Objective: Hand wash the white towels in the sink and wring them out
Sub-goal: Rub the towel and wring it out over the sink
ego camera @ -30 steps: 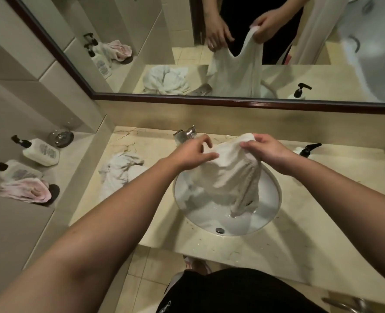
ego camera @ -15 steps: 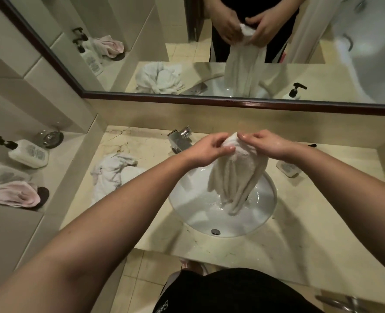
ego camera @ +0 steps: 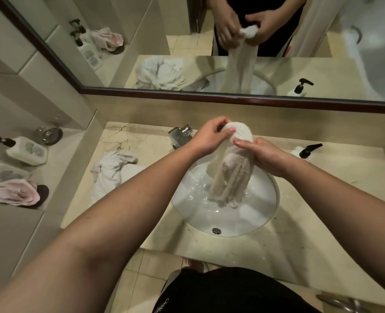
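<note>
At the lower edge of the frame a black garment carries pale lettering near its hem, too small and cut off to read. Above it, in the middle of the frame, the round white sink is set into the beige stone worktop, with water in its basin. The wet white towel hangs over the basin as one gathered bundle, its long axis roughly vertical, its lower ends just above or touching the water; I cannot tell which. The right hand wraps the bundle lower down, nearer the camera; the left hand grips the rounded top, at the far end. Judging by this, a wringing twist would turn about that hanging axis, one hand against the other.

At centre left a second crumpled white towel lies on the worktop. The pump bottles on the left ledge carry printed labels, none legible. The chrome tap stands behind the hands.
</note>
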Tool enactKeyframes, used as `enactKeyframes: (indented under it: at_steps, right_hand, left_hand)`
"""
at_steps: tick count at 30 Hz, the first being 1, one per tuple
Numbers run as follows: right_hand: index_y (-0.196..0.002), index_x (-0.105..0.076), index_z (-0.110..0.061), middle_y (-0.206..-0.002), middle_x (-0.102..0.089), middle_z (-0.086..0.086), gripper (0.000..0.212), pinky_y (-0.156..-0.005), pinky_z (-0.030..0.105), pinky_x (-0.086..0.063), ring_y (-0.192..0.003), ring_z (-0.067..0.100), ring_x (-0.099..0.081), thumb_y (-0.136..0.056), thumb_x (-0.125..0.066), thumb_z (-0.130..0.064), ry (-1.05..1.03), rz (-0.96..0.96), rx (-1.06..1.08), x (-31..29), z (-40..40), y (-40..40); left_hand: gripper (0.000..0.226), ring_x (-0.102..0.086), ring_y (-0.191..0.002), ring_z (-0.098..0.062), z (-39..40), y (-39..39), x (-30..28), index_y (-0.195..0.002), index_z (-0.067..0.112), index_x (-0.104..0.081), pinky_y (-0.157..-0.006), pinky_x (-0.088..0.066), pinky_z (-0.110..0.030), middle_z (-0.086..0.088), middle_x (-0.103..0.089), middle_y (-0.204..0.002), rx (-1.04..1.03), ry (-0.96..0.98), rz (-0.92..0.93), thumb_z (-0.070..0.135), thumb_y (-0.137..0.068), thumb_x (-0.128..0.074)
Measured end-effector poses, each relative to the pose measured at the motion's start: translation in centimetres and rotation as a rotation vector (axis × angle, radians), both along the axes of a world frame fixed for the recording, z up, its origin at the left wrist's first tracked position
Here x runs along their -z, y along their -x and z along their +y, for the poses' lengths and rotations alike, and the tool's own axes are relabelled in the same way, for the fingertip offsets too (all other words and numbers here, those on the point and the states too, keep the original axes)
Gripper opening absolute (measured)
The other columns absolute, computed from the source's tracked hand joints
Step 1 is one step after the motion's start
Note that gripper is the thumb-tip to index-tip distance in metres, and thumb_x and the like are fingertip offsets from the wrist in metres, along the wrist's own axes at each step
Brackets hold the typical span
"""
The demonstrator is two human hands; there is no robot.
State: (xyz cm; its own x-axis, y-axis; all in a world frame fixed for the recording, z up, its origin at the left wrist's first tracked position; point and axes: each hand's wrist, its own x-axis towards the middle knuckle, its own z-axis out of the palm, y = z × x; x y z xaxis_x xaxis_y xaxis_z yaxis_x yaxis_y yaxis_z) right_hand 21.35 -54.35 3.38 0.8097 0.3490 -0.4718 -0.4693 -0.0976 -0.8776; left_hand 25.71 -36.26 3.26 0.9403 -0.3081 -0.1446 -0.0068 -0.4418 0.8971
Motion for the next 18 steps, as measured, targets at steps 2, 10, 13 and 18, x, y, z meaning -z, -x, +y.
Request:
enactKeyframes:
  at_steps: [2,10,13,18]
  right_hand:
    - [-0.116,-0.064,0.002,-0.102,-0.067,0.015,0.047,-0.093,0.035,-0.048,-0.093,0.025,-0.063,-0.086,-0.069,-0.034,-0.115,0.048,0.105,0.2,0.3,-0.2]
    - [-0.070,-0.072,-0.013,-0.085,-0.070,0.007,0.039,-0.092,0.032,-0.051,-0.087,0.019,-0.067,-0.101,-0.052,-0.026,-0.451,0.155,0.297,-1.1,1.1,0.0]
    - [-0.082,-0.065,-0.011,-0.087,-0.070,0.009,0.031,-0.085,0.031,-0.054,-0.089,0.021,-0.068,-0.101,-0.051,-0.031,-0.488,0.155,0.292,-1.7,1.5,0.0]
    - [-0.087,-0.057,-0.011,-0.093,-0.058,0.012,0.032,-0.083,0.034,-0.056,-0.091,0.023,-0.063,-0.097,-0.054,-0.041,-0.547,0.162,0.310,-1.7,1.7,-0.7]
  left_hand:
    - [0.020,-0.058,-0.094,-0.009,0.7,1.0,1.5,-0.119,0.011,-0.060,-0.080,-0.048,-0.019,0.000,-0.062,-0.108,-0.180,0.047,0.070,0.020,-0.101,-0.059]
    - [0.038,-0.060,-0.114,-0.015,4.4,8.1,10.3,-0.130,0.015,-0.061,-0.095,-0.049,-0.028,-0.002,-0.064,-0.120,-0.172,0.008,0.388,0.009,-0.093,-0.060]
    - [0.025,-0.064,-0.097,-0.008,3.9,8.3,11.5,-0.117,0.016,-0.069,-0.087,-0.047,-0.025,0.002,-0.069,-0.106,-0.143,-0.077,0.293,0.016,-0.092,-0.070]
    - [0.025,-0.054,-0.087,0.003,3.0,6.9,10.8,-0.105,0.023,-0.058,-0.076,-0.044,-0.015,0.013,-0.060,-0.097,-0.310,0.015,0.104,0.024,-0.088,-0.076]
